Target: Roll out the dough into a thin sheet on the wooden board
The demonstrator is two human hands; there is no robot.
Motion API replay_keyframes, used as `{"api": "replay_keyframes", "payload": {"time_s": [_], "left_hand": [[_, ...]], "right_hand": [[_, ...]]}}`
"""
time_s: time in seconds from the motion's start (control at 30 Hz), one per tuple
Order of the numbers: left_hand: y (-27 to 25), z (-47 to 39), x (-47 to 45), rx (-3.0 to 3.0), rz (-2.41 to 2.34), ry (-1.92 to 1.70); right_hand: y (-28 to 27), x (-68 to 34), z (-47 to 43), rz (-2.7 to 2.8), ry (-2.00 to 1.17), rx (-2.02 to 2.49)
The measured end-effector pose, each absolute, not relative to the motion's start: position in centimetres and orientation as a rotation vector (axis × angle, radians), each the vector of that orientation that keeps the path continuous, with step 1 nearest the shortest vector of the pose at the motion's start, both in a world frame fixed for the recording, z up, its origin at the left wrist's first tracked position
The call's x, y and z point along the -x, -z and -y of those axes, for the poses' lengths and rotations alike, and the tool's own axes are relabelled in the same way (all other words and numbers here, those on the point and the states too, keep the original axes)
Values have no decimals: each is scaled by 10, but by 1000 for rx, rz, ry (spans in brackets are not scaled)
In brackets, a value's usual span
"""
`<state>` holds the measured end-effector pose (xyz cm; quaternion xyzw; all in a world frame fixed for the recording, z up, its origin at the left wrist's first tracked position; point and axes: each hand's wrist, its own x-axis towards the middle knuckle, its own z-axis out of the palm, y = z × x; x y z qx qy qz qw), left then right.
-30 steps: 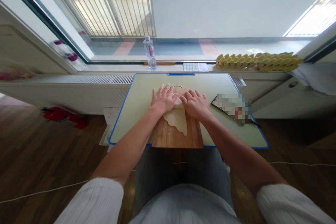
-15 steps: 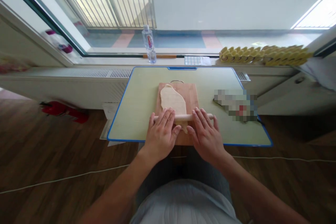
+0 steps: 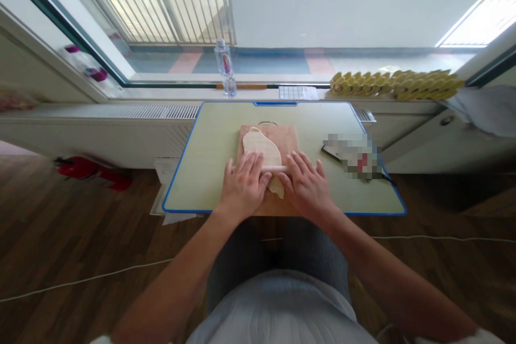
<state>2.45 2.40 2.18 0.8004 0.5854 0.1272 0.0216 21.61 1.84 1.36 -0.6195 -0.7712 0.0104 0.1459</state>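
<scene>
A flat, irregular sheet of dough (image 3: 261, 145) lies on a wooden cutting board (image 3: 288, 142). Across its nearer part runs a pale rolling pin (image 3: 276, 169), mostly covered by my fingers. My left hand (image 3: 244, 185) rests over the pin's left side, fingers laid across it and thumb pointing inward. On the right side, my right hand (image 3: 306, 183) presses on the pin in the same way. A narrow tongue of dough pokes out on my side of the pin, between the two thumbs.
A blue-edged folding table (image 3: 209, 161) carries the board. To the right lies a blurred-out item (image 3: 355, 156). Along the windowsill are a clear bottle (image 3: 226, 67) and a yellow scalloped object (image 3: 395, 84). A red fire extinguisher (image 3: 94, 172) is on the floor at left.
Both hands have pushed the rolling pin a little away from me over the dough. More of the dough's near end shows behind it. The view has shifted slightly.
</scene>
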Motion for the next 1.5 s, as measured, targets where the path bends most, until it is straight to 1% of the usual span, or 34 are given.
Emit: {"api": "replay_keyframes", "payload": {"time_s": [0.1, 0.17, 0.27, 0.43, 0.5, 0.6, 0.77, 0.87, 0.97, 1.13, 1.2, 1.27, 1.43, 1.5], "left_hand": [[-20, 25, -18, -2478, -1756, -393], [-19, 35, -15, -2476, -1742, -401], [-20, 10, -18, -2469, -1762, -414], [-26, -62, -30, -2464, -1828, -402], [-27, -70, -32, -2480, -1825, -405], [-24, -50, -28, -2503, -1802, -447], [-14, 31, -15, -2516, -1722, -480], [-8, 59, -9, -2496, -1735, -482], [-7, 49, -11, -2477, -1771, -490], [-14, -12, -23, -2463, -1827, -527], [-17, -23, -25, -2463, -1825, -530], [-18, -16, -24, -2470, -1802, -536], [-21, 30, -14, -2462, -1729, -548], [-24, 32, -12, -2446, -1719, -569]], "right_hand": [[-10, -223, 28, 2270, -48, 1715], [-9, -224, 39, 2269, -67, 1701], [-9, -222, 18, 2207, -87, 1761], [-16, -213, -57, 2149, -56, 1893], [-19, -211, -68, 2146, -49, 1917], [-20, -212, -48, 2149, -55, 1904], [-18, -221, 35, 2235, -79, 1774], [-15, -225, 63, 2261, -70, 1724], [-13, -223, 48, 2227, -79, 1760], [-16, -215, -21, 2167, -101, 1855], [-19, -214, -34, 2178, -106, 1870], [-19, -214, -30, 2187, -97, 1869], [-18, -222, 21, 2243, -114, 1808], [-18, -225, 27, 2255, -137, 1810]]}}
